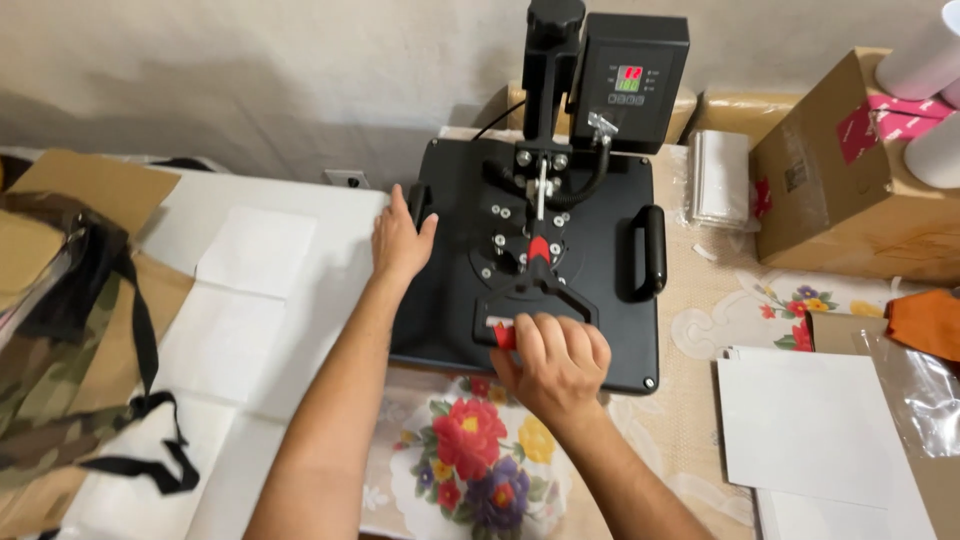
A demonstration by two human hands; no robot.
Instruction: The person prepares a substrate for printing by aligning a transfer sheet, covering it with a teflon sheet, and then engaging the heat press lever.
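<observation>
A small home craft workshop for printing on fabric and blanks — a black flat-plate heat press [540, 250] with a digital control box [628, 75] sits on a table covered by a beige floral tablecloth [480, 470] against a plain wall. Around it lie white transfer sheets [810, 425], a brown cardboard box [840, 180], camouflage fabric with black straps [70, 350] and white blank mugs [925, 55] — supplies kept beside household furnishings.

One press, two hands, many sheets.
One press [545, 260] is sitting centre; two hands are showing, left [398, 243] and right [553, 360]; one box [840, 180] far right; two white cups [935, 100] on it.
</observation>
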